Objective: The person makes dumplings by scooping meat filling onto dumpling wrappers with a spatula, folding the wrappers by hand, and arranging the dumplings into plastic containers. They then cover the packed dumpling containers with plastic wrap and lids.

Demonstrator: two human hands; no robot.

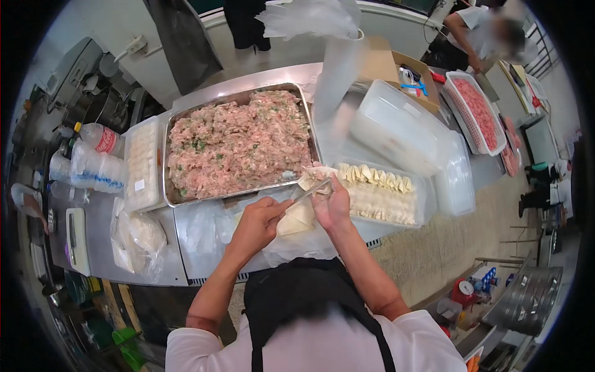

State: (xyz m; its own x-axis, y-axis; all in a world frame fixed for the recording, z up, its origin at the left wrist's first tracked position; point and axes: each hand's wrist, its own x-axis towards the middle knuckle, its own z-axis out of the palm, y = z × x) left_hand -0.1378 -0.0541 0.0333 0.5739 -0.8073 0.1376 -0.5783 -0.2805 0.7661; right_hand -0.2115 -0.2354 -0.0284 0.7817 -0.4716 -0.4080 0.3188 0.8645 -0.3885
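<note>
My left hand [259, 224] is closed round the handle end of a thin metal spreader [307, 193]. The spreader's far end touches a pale dough wrapper [312, 179] with pink meat on it. That wrapper rests in my right hand [333, 201], whose fingers curl round it at the tray's lower right corner. A large metal tray [242, 197] of minced meat with green bits [242, 142] lies just beyond my hands. Right of my right hand, a clear plastic box [423, 201] holds rows of folded dumplings [375, 178]. A stack of flat wrappers [296, 221] lies between my forearms.
Empty clear containers [406, 124] stand at the right, before a cardboard box [385, 62]. A white basket of meat [474, 111] is farther right, near another person [474, 37]. On the left are a lidded box [143, 164], a bottle [99, 139] and a plastic bag [137, 239].
</note>
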